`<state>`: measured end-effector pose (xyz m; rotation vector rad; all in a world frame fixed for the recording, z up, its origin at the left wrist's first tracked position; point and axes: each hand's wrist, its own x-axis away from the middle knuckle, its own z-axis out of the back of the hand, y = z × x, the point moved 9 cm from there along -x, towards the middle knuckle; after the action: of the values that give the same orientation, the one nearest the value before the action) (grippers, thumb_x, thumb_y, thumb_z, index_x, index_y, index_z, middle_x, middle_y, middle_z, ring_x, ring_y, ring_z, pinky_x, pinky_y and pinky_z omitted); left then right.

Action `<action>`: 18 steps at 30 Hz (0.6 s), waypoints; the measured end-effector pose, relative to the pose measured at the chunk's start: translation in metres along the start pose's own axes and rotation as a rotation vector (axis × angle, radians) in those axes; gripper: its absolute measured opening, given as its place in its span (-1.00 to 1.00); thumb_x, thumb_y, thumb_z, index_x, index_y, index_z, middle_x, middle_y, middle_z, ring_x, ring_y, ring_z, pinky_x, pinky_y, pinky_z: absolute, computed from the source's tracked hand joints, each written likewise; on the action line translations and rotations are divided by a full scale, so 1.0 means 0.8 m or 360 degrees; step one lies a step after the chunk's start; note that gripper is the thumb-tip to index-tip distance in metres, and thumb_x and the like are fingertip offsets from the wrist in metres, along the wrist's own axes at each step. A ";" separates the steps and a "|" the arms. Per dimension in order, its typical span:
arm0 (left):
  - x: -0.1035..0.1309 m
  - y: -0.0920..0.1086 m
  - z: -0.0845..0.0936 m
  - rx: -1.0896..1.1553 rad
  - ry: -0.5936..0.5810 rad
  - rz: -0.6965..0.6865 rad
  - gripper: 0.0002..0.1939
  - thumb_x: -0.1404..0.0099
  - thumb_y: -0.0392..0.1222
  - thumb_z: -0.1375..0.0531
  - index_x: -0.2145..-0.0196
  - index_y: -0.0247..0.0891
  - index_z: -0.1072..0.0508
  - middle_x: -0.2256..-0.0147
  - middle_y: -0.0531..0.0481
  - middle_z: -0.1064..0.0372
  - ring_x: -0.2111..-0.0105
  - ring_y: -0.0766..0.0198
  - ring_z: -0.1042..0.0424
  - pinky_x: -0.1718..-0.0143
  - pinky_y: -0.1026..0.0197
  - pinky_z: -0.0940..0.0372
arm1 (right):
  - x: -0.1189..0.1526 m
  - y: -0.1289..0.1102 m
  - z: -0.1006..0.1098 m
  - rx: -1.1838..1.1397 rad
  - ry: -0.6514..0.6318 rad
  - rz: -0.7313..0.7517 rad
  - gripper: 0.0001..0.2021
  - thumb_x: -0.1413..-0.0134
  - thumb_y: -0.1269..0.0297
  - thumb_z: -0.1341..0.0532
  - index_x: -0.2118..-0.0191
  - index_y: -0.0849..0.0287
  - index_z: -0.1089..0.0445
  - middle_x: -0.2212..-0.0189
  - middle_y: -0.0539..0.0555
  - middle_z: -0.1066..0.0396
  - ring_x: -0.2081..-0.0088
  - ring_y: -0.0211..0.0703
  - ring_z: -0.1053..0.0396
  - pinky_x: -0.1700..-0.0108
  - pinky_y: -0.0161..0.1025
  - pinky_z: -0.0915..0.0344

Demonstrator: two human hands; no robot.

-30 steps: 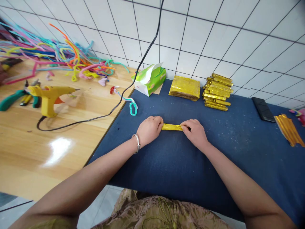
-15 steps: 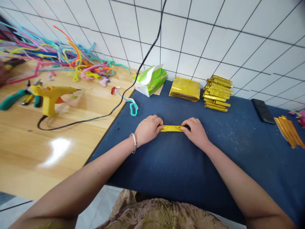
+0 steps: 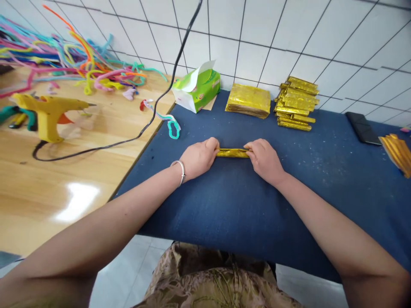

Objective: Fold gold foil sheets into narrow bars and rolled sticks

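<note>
A narrow folded strip of gold foil paper (image 3: 233, 153) stretches level between my two hands, over the dark blue table surface (image 3: 218, 201). My left hand (image 3: 201, 158), with a silver bangle at the wrist, pinches its left end. The right end is gripped between the thumb and fingers of my right hand (image 3: 265, 160). Beyond my hands lies a flat stack of gold foil paper sheets (image 3: 248, 99). To the right of that stack, a pile of folded gold strips (image 3: 297, 104) rests near the wall.
A green tissue box (image 3: 201, 90) stands by the tiled wall. Leftward, a wooden table (image 3: 105, 179) bears a yellow glue gun (image 3: 48, 113), its black cord (image 3: 154, 117) and colourful pipe cleaners (image 3: 86, 64). A black phone (image 3: 362, 128) and orange-gold strips (image 3: 396, 154) lie at right.
The gold strip between my hands looks narrower and more folded over, its face turned. Both hands still grip its ends. The whole view has shifted slightly.
</note>
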<state>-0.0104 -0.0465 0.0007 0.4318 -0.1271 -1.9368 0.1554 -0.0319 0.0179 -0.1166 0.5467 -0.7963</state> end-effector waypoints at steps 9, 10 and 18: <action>-0.043 -0.012 0.018 0.0853 0.0215 0.0093 -0.89 -0.33 -0.21 -0.05 0.22 -0.23 -0.35 0.45 0.08 -0.42 0.46 0.40 -0.41 0.35 0.33 -0.27 | 0.006 0.006 0.033 0.0029 0.0312 0.0048 -0.73 -0.27 0.35 0.03 0.06 0.13 -0.36 0.23 0.14 -0.29 0.13 -0.09 -0.26 0.00 -0.12 -0.26; -0.054 -0.013 0.014 0.0938 0.0239 0.0116 -0.88 -0.33 -0.20 -0.07 0.22 -0.24 -0.35 0.45 0.07 -0.43 0.45 0.40 -0.42 0.34 0.33 -0.28 | 0.006 0.014 0.037 0.0017 0.0354 0.0017 -0.74 -0.27 0.34 0.02 0.06 0.11 -0.37 0.23 0.14 -0.30 0.12 -0.09 -0.26 -0.01 -0.11 -0.26; -0.110 -0.019 -0.029 0.1655 0.0250 0.0191 -0.77 -0.25 -0.19 -0.16 0.14 -0.27 -0.28 0.19 -0.08 -0.49 0.34 0.36 -0.51 0.32 0.31 -0.36 | 0.002 0.061 0.058 -0.0035 0.0531 -0.0209 -0.77 -0.25 0.33 -0.01 0.14 0.07 -0.39 0.24 0.11 -0.31 0.15 -0.10 -0.30 0.02 -0.11 -0.29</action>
<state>0.0149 0.0423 -0.0039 1.2111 -1.0499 -1.5797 0.2116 -0.0036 0.0426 -0.0394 0.8699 -0.9452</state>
